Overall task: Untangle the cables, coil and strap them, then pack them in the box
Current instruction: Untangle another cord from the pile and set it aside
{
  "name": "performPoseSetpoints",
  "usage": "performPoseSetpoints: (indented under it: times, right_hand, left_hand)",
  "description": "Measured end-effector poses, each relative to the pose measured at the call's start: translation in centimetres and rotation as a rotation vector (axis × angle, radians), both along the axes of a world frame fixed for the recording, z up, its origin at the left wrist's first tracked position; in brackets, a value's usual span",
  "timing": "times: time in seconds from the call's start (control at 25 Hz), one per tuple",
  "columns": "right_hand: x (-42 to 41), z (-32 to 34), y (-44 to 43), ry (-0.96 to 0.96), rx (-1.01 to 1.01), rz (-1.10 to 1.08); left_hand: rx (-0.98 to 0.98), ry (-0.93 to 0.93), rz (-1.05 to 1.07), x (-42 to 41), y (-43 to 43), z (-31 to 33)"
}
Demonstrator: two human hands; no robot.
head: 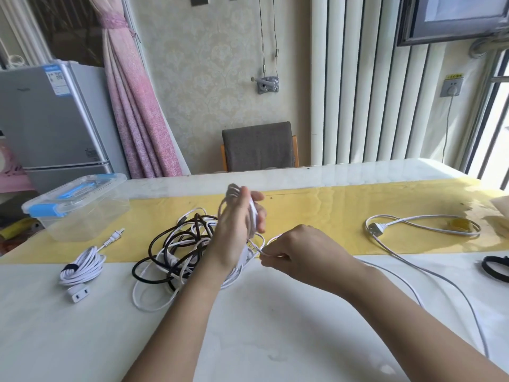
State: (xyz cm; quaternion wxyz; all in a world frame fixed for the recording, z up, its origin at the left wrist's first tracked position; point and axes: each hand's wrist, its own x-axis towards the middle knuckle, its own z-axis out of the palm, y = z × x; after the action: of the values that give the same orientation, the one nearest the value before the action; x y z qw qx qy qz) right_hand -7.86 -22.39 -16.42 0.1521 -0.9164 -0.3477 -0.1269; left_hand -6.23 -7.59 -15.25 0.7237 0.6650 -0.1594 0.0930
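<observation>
My left hand (239, 224) is raised above the table with loops of a white cable (253, 213) wound round its palm and fingers. My right hand (296, 253) pinches the same white cable just right of the left wrist; the cable trails off to the right across the table to a white plug (375, 229). Under my left hand lies a tangle of black and white cables (176, 252). A coiled, strapped white cable (82, 267) lies at the left. The clear plastic box (80, 206) with blue clips stands at the back left, lid on.
A black strap (495, 268) lies at the table's right edge. A yellow runner (330, 213) crosses the white table. A grey chair (259, 147) stands behind the table, a small fridge (52, 119) at the left, and a radiator at the back right.
</observation>
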Motion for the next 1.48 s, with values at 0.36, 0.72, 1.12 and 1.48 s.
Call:
performPoseSetpoints:
  times: [0.36,0.72,1.12,1.48]
  right_hand:
    - [-0.9,3.8,-2.9,-0.043,0.134,-0.005]
    - [1.9,3.9,-9.4,0.052,0.496,-0.487]
    - [1.9,-0.2,-2.2,0.249,0.003,-0.256]
    - [-0.6,0.3,0.7,0.034,-0.202,-0.102]
  left_hand:
    - [0.684,0.158,-0.150,-0.6,-0.3,-1.6]
    - [0.071,0.584,-1.092,-1.5,1.1,0.9]
    - [-1.118,0.363,-0.801,0.6,3.2,0.7]
    - [0.223,-0.071,0.152,0.7,0.8,-0.6]
